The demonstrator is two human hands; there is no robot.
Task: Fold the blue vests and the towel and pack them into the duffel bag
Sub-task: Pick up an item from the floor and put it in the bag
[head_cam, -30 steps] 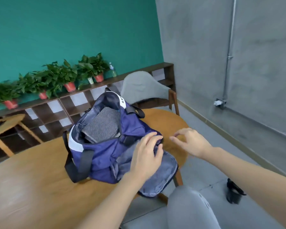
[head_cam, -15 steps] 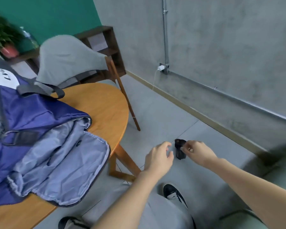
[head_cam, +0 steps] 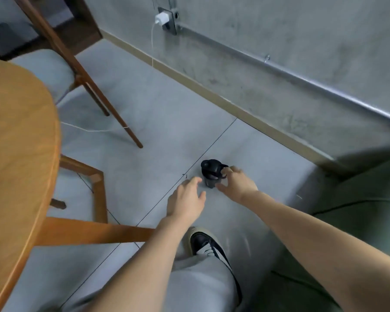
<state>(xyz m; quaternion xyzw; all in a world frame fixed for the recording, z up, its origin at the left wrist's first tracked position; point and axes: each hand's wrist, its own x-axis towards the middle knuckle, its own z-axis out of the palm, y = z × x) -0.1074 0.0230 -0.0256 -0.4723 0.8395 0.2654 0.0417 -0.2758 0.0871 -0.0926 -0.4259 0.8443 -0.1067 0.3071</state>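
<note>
Down low | both hands reached to a black object point(head_cam: 212, 174) on the floor point(head_cam: 167, 122) | right hand point(head_cam: 235, 183) fingers spread, touching it | left hand point(head_cam: 187, 201) loosely open, empty, just beside | bag, vests, towel out of view

You're in office/meeting-type room, not home. Clues: bare concrete wall point(head_cam: 279, 30) w/ exposed metal conduit point(head_cam: 302, 79) running along it, surface-mounted socket point(head_cam: 170, 21) w/ white charger point(head_cam: 161, 18) plugged in, cable trailing to floor. Grey tiled floor point(head_cam: 167, 113) w/ skirting strip. Round wood table point(head_cam: 16, 131) at your left, wood-framed chair point(head_cam: 54, 64) w/ grey seat beside it. Dark shelf unit in far corner, blurred.
</note>
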